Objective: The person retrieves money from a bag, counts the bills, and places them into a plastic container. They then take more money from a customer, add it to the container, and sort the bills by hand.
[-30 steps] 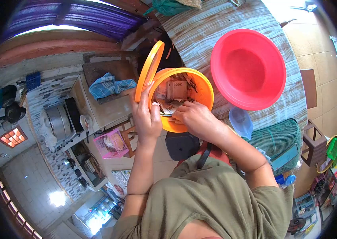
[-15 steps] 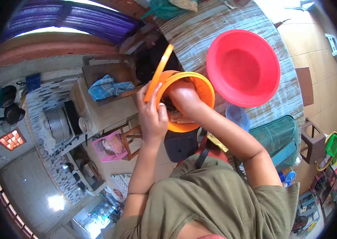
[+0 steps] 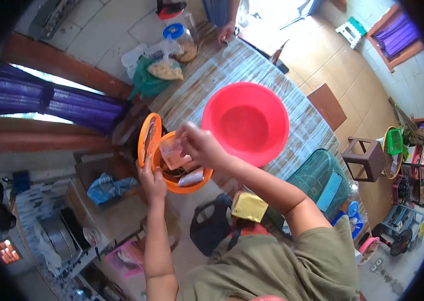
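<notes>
An orange container [image 3: 187,188] stands at the table's near left edge, its orange lid [image 3: 149,139] raised at its left side. My left hand [image 3: 153,183] holds the lid and the container's rim. Over the container's mouth, my right hand [image 3: 199,144] has its fingers closed on a small clear packet [image 3: 173,153]. A silvery packet [image 3: 191,177] and darker items lie in the container below. To the right rests an empty red basin [image 3: 245,124] on the wooden table [image 3: 192,95].
Another person's hand [image 3: 227,32] touches the table's far edge. Near the back left are a jar with a blue lid [image 3: 182,42] and a green bag [image 3: 149,78]. A green mesh cover [image 3: 317,175] is at the right. A yellow box [image 3: 249,206] sits near my waist.
My right hand has come up out of the orange container with a clear packet. The view has shifted, bringing the jar and the other person's hand into sight.
</notes>
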A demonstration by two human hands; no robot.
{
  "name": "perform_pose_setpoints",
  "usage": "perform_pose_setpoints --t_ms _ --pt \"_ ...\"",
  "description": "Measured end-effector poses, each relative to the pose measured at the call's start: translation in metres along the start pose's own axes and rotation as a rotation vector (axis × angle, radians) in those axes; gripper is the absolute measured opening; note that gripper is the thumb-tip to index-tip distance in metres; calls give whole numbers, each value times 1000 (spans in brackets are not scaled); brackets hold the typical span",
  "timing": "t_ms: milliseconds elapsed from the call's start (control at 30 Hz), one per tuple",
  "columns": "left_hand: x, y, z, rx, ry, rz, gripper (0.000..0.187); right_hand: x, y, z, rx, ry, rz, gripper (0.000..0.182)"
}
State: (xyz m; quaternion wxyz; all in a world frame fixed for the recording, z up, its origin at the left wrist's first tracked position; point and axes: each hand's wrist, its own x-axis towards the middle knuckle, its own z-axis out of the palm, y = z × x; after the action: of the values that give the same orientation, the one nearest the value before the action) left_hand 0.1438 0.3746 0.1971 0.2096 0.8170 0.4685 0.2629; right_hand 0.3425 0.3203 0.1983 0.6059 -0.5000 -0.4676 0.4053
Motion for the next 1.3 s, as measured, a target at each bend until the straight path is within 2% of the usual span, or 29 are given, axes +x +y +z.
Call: perform_pose_setpoints --t_ms 33,100,133,200,300,333,400,467,500,567,667,800,867,933,1033,1167,1300 --pt "7 -3 3 -13 15 31 41 14 6 -8 323 103 60 6" --pt "18 -14 10 -38 25 -34 42 45 14 -59 301 278 32 13" --pt "24 -23 15 -53 51 -4 42 67 31 -85 454 364 -122 18" --pt "36 -38 23 -78 83 -7 44 99 34 -150 370 479 -223 36" --pt "51 -43 33 -102 137 -8 48 150 59 -246 323 742 -181 48" --pt "57 -45 38 -92 159 13 50 160 49 -266 319 832 -84 44" --pt "64 -55 51 -109 185 -9 50 183 38 -299 527 962 -55 39" --pt "73 -68 68 -107 192 -57 50 201 46 -335 599 940 -42 19" --pt "77 -75 77 -127 207 -91 50 209 48 -349 638 938 -58 18" --pt "83 -88 91 -142 210 -198 51 223 53 -367 742 988 -76 19" --pt "88 -95 109 -125 217 -227 51 236 52 -383 593 1158 -6 25" --pt "97 -102 123 -135 192 -223 51 255 57 -410 636 1228 -19 26" --pt "99 -103 126 -158 187 -253 50 264 73 -431 573 1350 -54 28" --pt "99 -103 129 -151 179 -243 50 260 66 -435 628 1356 -25 28" --pt "98 -104 134 -134 156 -264 50 260 57 -428 525 1475 -143 29" --pt "90 -106 139 -124 89 -324 48 263 72 -442 479 1425 -93 27" --pt "84 -136 158 -152 92 -356 47 259 80 -446 479 1387 -57 29"
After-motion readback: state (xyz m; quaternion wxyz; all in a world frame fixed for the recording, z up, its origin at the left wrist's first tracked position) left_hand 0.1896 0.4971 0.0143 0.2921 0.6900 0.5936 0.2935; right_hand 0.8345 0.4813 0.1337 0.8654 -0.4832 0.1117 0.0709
